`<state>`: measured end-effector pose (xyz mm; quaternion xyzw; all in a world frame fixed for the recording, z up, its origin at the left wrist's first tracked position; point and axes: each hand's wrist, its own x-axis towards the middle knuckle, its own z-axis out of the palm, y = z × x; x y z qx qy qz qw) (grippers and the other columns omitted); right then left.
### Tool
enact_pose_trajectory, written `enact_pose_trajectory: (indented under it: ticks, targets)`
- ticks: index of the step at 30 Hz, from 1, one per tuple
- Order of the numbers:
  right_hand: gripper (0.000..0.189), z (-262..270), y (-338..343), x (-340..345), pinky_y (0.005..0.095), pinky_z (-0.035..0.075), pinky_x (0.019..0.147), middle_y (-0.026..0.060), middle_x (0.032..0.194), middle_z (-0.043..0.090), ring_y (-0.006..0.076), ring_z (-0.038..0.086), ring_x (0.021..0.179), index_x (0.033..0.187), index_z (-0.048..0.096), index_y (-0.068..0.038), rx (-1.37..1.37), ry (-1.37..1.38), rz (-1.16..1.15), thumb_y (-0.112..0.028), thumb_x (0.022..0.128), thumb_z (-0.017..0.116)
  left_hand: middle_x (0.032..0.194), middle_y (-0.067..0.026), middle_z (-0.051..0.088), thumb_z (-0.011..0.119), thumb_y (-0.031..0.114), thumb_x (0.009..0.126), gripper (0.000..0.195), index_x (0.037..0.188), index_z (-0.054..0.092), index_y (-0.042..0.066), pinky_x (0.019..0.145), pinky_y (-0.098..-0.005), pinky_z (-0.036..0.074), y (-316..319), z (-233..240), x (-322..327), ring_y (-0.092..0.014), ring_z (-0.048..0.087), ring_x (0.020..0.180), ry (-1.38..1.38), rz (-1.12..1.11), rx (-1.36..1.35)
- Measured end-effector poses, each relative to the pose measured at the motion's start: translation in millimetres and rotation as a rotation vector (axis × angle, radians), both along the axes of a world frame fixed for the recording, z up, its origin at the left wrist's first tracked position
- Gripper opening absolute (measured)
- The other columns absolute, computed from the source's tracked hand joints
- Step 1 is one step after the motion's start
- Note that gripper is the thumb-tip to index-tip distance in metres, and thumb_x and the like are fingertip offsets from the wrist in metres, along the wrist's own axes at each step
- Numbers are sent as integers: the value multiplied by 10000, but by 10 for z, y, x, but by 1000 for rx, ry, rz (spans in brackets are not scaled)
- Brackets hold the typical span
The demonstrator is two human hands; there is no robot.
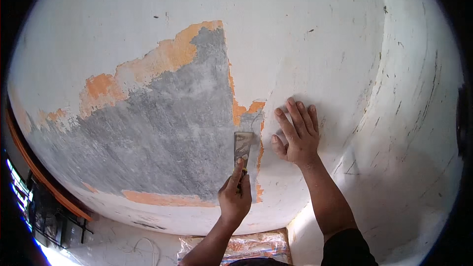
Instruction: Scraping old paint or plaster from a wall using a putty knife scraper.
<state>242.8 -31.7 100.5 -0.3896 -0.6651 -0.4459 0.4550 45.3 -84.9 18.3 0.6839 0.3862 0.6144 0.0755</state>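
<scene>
My left hand (235, 201) grips a paint scraper (242, 146) by its handle, with a finger stretched up along the blade. The blade's wide edge points up, over bare grey plaster (177, 136) near the right side of the stripped patch. Whether the edge presses on the surface is hard to tell. My right hand (300, 133) rests on the white painted wall (281, 48), fingers apart and holding nothing. Beside it runs a ragged orange paint edge (261, 147). Yellow-orange layers (166, 57) border the grey patch along its upper left.
An inside corner (369, 96) meets a scuffed white wall (421, 125) at right. Below, a plastic sheet (255, 245) with orange flakes covers part of the floor. An orange-brown frame edge (40, 177), a dark metal object (61, 218) and a pale cable (152, 247) lie lower left.
</scene>
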Motion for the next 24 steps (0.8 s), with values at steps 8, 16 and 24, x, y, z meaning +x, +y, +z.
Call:
enact_pose_trajectory:
  ticks: [8, 16, 24]
  targets:
    - [523, -299, -66, 15, 532, 162, 1168, 181, 1497, 383, 347, 321, 1411, 1368, 524, -100, -98, 41, 8, -326, 896, 502, 847, -177, 690, 594, 32, 906, 484, 1378, 525, 114, 591, -335, 532, 27, 102, 97, -245, 691, 677, 29, -25, -47]
    - [500, -392, -619, -550, 500, 262, 1134, 241, 1443, 421, 375, 378, 1371, 1425, 422, -34, -474, 489, 538, -237, 973, 487, 839, -133, 673, 536, 75, 958, 492, 1441, 445, 104, 609, -292, 508, 22, 580, 35, -144, 607, 644, -110, -232, -288]
    - [502, -579, -980, -934, 400, 515, 791, 219, 1064, 631, 304, 660, 909, 1393, 387, 5, -916, 756, 527, -234, 974, 527, 1223, -228, 604, 184, 530, 1019, 684, 1554, 82, 115, 917, -381, 445, -194, 383, -240, -312, 613, 1022, 63, -611, -407]
